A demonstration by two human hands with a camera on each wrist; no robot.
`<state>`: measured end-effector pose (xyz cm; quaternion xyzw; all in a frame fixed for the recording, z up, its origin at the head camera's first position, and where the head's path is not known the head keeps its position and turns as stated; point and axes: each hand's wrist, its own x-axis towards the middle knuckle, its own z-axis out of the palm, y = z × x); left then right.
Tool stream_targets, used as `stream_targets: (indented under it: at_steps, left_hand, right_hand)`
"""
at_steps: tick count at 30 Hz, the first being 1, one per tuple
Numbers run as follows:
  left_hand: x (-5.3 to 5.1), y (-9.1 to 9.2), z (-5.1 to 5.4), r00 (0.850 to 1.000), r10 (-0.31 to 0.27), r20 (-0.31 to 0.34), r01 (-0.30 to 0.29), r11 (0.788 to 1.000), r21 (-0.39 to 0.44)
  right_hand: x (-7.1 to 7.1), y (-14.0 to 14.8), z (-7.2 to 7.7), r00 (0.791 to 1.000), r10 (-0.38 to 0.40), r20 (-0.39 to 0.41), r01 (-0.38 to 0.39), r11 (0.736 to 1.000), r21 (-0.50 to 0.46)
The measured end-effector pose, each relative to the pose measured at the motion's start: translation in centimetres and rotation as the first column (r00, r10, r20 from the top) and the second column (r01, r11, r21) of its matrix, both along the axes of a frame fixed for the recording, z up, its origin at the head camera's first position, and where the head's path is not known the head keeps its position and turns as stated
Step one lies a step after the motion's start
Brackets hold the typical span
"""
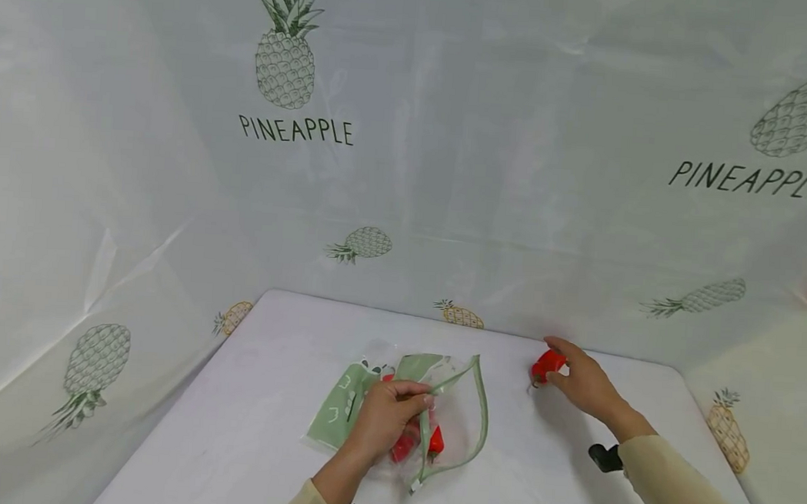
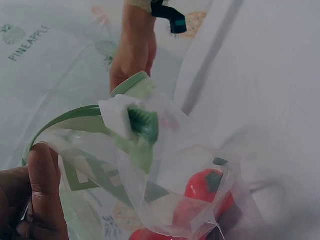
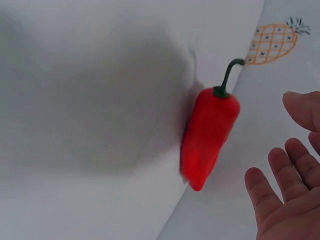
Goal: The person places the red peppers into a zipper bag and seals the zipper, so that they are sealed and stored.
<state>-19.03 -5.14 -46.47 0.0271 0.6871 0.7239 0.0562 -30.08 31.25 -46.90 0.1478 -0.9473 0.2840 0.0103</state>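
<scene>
A clear plastic zip bag (image 1: 482, 411) with a green rim and a green printed panel lies on the table, its mouth spread toward the right. My left hand (image 1: 386, 417) pinches the rim between thumb and fingers. Inside the bag are red peppers (image 2: 202, 186), partly veiled by the plastic and my hand. Farther right, near the table's back edge, another red pepper (image 3: 210, 137) with a curved green stem lies on its own. My right hand (image 3: 292, 187) is beside it, fingers spread and apart from the pepper in the right wrist view.
The white table (image 1: 226, 426) ends at a pale curtain (image 1: 450, 170) printed with pineapples, which rises behind it and at both sides. A white slider (image 2: 115, 115) sits on the bag's green zip. Dark wrist mounts (image 1: 604, 458) show at both cuffs.
</scene>
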Motion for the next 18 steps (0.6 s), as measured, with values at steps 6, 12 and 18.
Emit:
stream_targets:
  at_steps: [6, 12, 18]
  left_hand:
    - [0.0, 0.0, -0.1, 1.0, 0.005, -0.003, -0.006, 1.0, -0.017]
    - [0.0, 0.1, -0.1, 1.0, 0.015, 0.005, -0.014, 0.999, -0.034]
    - [0.2, 0.1, 0.0, 1.0, 0.02, 0.014, -0.02, 0.999, -0.036]
  right_hand:
    - [-1.3, 1.0, -0.7, 1.0, 0.002, 0.018, -0.002, 1.0, 0.021]
    - [-2.4, 1.3, -1.1, 0.999, 0.002, 0.045, -0.003, 1.0, 0.019]
    - [-3.2, 1.2, -1.4, 0.997, -0.002, 0.081, 0.001, 1.0, 0.013]
